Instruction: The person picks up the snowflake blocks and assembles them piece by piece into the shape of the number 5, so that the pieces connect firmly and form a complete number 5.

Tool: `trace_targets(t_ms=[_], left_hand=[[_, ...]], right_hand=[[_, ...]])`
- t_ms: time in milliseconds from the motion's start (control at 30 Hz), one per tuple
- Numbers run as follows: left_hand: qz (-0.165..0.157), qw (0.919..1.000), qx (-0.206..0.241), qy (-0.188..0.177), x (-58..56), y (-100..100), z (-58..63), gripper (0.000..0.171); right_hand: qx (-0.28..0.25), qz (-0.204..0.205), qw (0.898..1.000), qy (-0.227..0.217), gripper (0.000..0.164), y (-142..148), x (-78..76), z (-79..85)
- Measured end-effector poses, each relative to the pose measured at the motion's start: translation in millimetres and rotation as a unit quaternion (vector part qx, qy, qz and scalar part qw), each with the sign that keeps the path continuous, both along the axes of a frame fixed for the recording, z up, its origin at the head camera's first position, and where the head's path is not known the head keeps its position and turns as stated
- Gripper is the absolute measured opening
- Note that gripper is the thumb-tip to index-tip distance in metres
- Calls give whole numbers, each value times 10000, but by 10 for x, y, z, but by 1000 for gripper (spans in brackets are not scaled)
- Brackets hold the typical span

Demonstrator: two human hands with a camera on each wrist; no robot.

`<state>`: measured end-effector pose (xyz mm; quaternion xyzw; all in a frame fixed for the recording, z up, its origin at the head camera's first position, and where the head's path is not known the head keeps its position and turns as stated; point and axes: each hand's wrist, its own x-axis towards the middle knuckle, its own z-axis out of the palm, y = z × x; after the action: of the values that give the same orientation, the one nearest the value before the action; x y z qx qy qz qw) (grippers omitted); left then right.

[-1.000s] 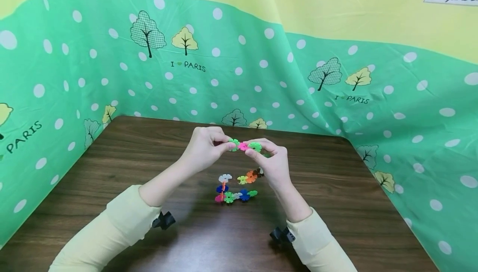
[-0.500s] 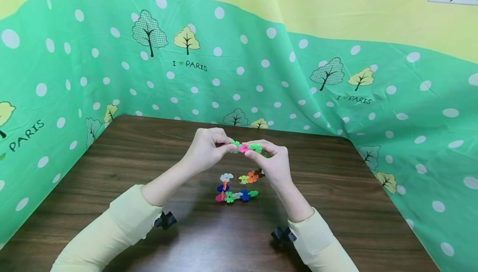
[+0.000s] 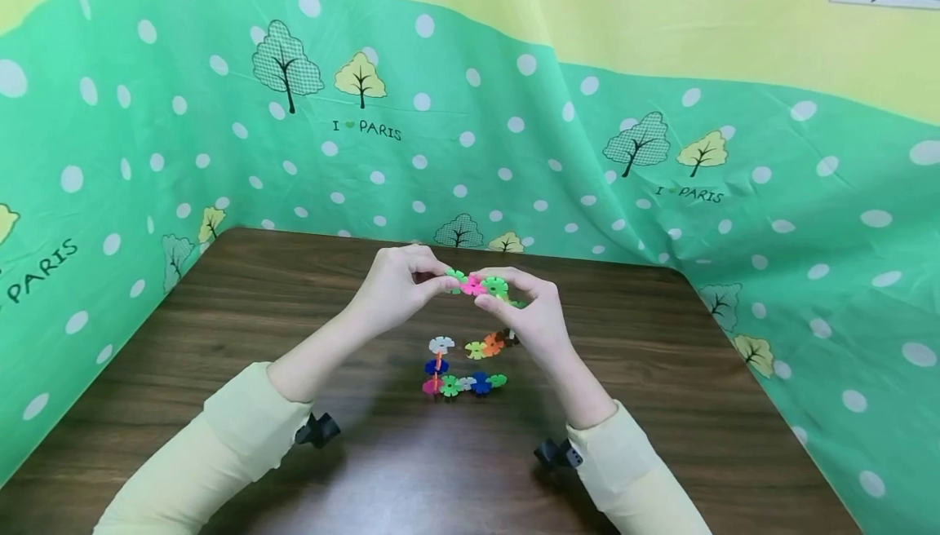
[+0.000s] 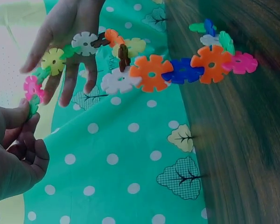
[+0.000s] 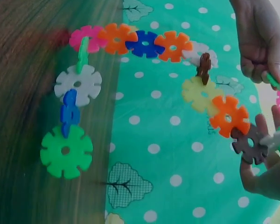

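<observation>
A long chain of interlocking plastic flower discs in several colours hangs from both hands above the table. At its end, my left hand [image 3: 392, 290] pinches a green flower disc [image 4: 33, 106] between thumb and fingertips. Beside this is a pink flower disc [image 3: 472, 285], then another green flower disc [image 3: 494, 287] between the thumb and index finger of my right hand [image 3: 532, 315]. The left wrist view shows the chain running across the right palm. From there it drops past an orange flower disc [image 5: 229, 116] and bends round to a green flower disc [image 5: 66, 151] at its other end.
Under the hands lies a dark wood-grain table [image 3: 308, 274]. A green and yellow printed cloth [image 3: 411, 111] hangs behind it and along both sides. Small black cameras [image 3: 318, 431] are strapped at both wrists, over pale sleeves [image 3: 250, 421].
Both hands keep their hold on the chain. They have shifted very slightly left and up, and the pink disc has turned a little more face-on.
</observation>
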<state>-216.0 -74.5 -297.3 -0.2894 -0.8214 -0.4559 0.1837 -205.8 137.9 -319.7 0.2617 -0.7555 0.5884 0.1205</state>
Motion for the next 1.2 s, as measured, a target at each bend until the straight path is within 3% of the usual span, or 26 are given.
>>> trace_targets(t_ms=[200, 433, 600, 800, 1200], left_hand=[[65, 10000, -13, 23, 3, -56, 4, 10], [246, 9995, -108, 134, -28, -118, 2, 8], [275, 9995, -100, 135, -47, -149, -26, 9], [363, 9992, 26, 156, -56, -231, -71, 9], [512, 9983, 25, -268, -138, -352, -106, 10]], right_hand=[[197, 340, 9992, -35, 49, 244, -54, -80], [876, 192, 9955, -305, 50, 564, -52, -240], [1700, 251, 9842, -430, 45, 704, -57, -332], [2060, 835, 9723, -720, 42, 822, -76, -461], [2994, 1428, 9386, -949, 39, 894, -255, -808]])
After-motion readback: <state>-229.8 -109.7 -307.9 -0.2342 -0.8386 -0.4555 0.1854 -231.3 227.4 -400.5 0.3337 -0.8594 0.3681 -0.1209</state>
